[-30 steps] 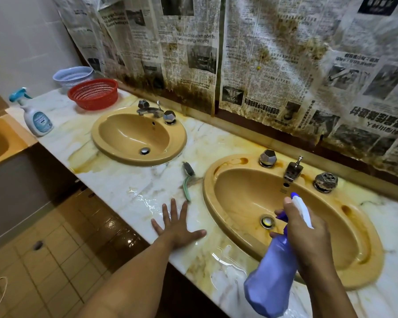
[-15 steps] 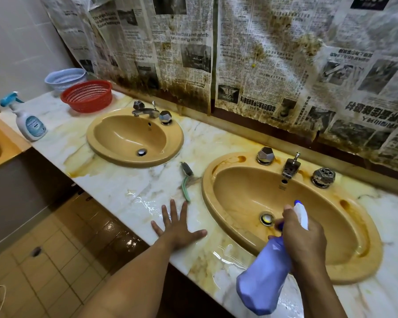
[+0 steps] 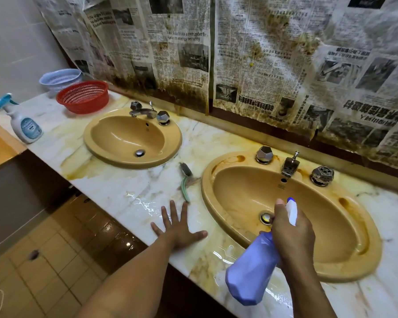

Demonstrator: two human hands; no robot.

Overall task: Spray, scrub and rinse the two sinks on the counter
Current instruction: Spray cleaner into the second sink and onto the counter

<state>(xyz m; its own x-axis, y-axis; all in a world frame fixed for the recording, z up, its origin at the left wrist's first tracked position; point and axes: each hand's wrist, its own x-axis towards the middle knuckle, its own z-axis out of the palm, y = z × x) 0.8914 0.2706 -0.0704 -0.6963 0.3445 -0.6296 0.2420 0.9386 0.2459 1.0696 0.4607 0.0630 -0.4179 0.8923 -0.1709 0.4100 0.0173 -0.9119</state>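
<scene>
The purple spray bottle (image 3: 251, 274) hangs tilted over the front rim of the near sink (image 3: 326, 216), its white nozzle pointing into the basin. The right hand (image 3: 292, 235) grips the bottle's neck. Left of this sink, the left hand (image 3: 178, 228) lies flat with fingers spread on the wet marble counter (image 3: 115, 187), just below a green brush (image 3: 185, 180). The second sink (image 3: 124, 136) sits farther left.

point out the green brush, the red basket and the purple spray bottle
green brush (image 3: 183, 188): head view, on its handle
red basket (image 3: 83, 105): head view, on its front wall
purple spray bottle (image 3: 251, 271): head view, on its body
</scene>
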